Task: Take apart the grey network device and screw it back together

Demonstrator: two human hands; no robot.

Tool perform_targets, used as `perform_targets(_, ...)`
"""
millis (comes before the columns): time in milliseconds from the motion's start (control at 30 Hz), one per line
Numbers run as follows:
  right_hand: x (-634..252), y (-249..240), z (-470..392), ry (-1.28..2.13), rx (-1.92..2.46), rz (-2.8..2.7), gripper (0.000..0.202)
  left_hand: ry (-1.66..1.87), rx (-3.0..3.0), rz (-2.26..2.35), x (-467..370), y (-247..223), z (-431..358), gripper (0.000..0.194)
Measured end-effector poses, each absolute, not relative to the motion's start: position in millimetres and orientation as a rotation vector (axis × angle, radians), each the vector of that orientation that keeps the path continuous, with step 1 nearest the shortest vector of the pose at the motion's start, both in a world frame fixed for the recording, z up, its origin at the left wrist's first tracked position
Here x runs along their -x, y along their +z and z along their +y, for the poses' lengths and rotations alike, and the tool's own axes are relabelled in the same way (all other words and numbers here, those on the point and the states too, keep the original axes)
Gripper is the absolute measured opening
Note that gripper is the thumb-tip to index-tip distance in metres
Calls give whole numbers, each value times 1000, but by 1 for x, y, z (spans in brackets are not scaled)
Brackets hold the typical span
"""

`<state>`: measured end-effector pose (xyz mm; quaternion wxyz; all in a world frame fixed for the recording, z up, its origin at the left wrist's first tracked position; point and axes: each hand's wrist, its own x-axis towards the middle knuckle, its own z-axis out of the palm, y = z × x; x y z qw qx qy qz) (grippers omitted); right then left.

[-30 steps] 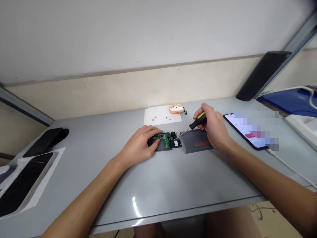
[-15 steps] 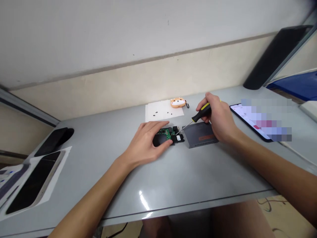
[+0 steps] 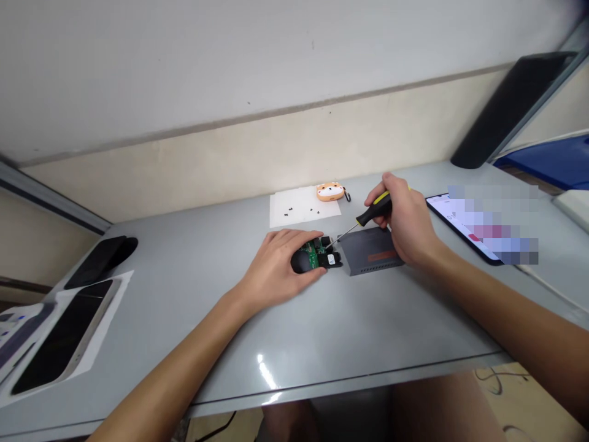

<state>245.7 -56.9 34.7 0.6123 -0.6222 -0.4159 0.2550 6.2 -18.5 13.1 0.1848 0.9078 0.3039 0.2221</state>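
Observation:
My left hand [image 3: 281, 265] is curled around a small green circuit board [image 3: 315, 252] with black parts, its thumb and fingers against the two long sides. In my right hand [image 3: 405, 216] is a black and yellow screwdriver [image 3: 370, 212], slanting down to the left. Its tip meets the board near the black connectors [image 3: 329, 258]; what exactly it touches is too small to tell. A flat grey casing [image 3: 372, 250] lies on the table just right of the board, beneath my right hand. Several tiny dark screws [image 3: 311, 210] rest on white paper [image 3: 294, 199] behind the board.
An orange animal-faced case [image 3: 330, 191] sits on the paper's right corner. A lit phone [image 3: 464, 227] lies at the right, a cable beside it. On the left are a dark phone [image 3: 64, 337] on paper and a black object [image 3: 99, 261]. A wall stands behind the grey table [image 3: 193, 264].
My left hand has shifted slightly right along the board, and its fingers now wrap closer round it. The screwdriver and my right hand stay almost in place.

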Motion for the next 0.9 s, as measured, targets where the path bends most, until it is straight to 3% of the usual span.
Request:
perform_targets(400,-245,39,-53,636,1234,-654,40,794,-2633,655,9,23,-15,36)
perform_targets(567,-249,48,-51,727,1088,-530,40,630,-2666,491,9,35,-28,32)
perform_targets(900,-245,49,-55,904,1149,-719,38,421,-2645,395,-6,24,-43,44)
